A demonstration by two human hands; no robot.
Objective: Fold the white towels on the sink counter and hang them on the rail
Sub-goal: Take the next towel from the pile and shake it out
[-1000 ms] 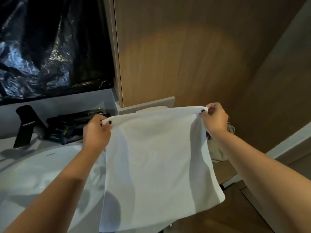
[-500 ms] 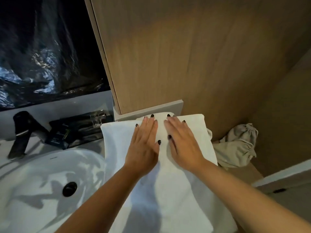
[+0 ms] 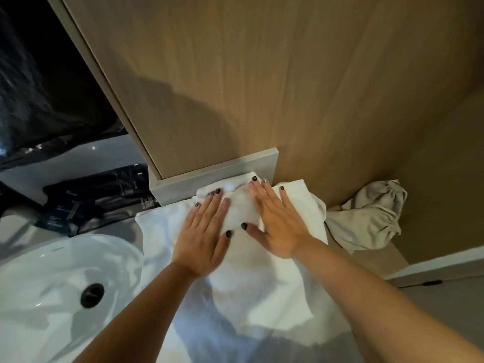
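The counter [image 3: 157,258] carries everything here, with the basin [image 3: 52,297] sunk into its left part and a wood panel [image 3: 262,87] rising from its back edge. The towel [image 3: 262,297] lies spread flat over the counter's right part, its far edge up against the base of the panel and its near end running toward the front edge; whether it hangs over cannot be told. A grey cloth [image 3: 366,218] sits bunched just beyond the right end.

Both hands lie palm down on the towel's far half. The left hand [image 3: 204,239] and right hand [image 3: 277,226] are side by side, fingers [image 3: 217,203] straight and released, grasping nothing.

This looks like smoothing before a fold. To do it well, sweep outward from the middle toward both side edges so creases leave the cloth, keep the far edge square to the back edge, then pinch the corners for the fold.

No rail is in view.
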